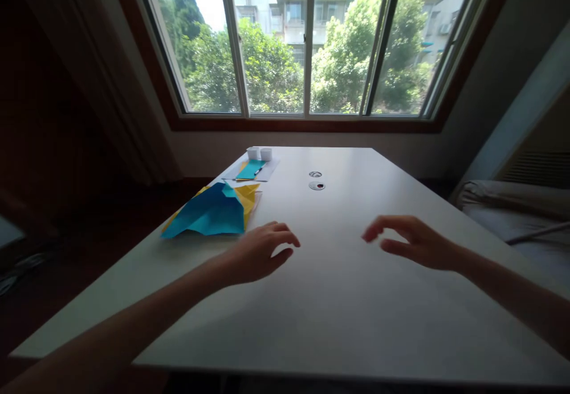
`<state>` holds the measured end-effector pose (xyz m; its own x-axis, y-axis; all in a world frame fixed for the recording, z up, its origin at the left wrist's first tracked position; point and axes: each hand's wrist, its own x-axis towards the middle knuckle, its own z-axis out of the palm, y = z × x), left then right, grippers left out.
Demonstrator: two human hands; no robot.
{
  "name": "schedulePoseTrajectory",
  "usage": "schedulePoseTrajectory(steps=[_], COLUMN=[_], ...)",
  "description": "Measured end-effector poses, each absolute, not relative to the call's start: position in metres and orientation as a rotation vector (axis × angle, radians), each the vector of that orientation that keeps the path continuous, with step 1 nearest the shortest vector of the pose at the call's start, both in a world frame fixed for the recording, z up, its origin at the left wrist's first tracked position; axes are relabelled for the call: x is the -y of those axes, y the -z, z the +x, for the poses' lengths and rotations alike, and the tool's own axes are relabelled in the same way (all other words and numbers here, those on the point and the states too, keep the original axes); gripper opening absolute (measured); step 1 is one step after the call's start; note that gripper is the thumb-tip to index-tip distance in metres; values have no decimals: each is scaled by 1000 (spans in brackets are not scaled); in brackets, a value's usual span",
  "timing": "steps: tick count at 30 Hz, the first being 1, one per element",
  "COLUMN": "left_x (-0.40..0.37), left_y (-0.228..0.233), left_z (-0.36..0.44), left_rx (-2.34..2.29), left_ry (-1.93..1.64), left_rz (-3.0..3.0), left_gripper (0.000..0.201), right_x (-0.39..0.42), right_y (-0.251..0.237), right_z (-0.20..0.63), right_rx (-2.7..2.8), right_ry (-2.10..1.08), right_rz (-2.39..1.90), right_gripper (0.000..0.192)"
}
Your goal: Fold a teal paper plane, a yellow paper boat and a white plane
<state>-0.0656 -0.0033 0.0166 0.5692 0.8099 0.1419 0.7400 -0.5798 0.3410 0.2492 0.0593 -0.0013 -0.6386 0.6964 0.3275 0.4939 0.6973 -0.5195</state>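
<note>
Blue-and-yellow folded paper lies on the tabletop, just left of the left hand, which hovers released, empty. The right hand hovers likewise. A careless sweep could crumple the folds.
</note>
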Motion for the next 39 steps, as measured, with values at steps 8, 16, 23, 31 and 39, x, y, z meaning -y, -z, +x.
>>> schedulePoseTrajectory(steps=[8,16,23,31,39], left_x=[-69,-67,-66,-70,-69], left_y=[45,70,69,70,74], left_z=[28,22,23,21,21], left_rx=[-1824,-1854,-1864,-1845,-1845], left_ry=[-278,27,-5,-14,-52], left_rz=[2601,2451,2452,2464,2481], left_gripper=[59,78,79,77,78], right_x=[-110,-91,-91,-92,-90], right_y=[66,70,68,70,70], right_z=[234,227,224,223,223], right_rx=[2262,2572,2585,2585,2581], right_ry=[-74,-209,-235,-219,-230], right_rz=[-1187,-1613,-1657,-1656,-1653], right_gripper=[40,81,85,86,85])
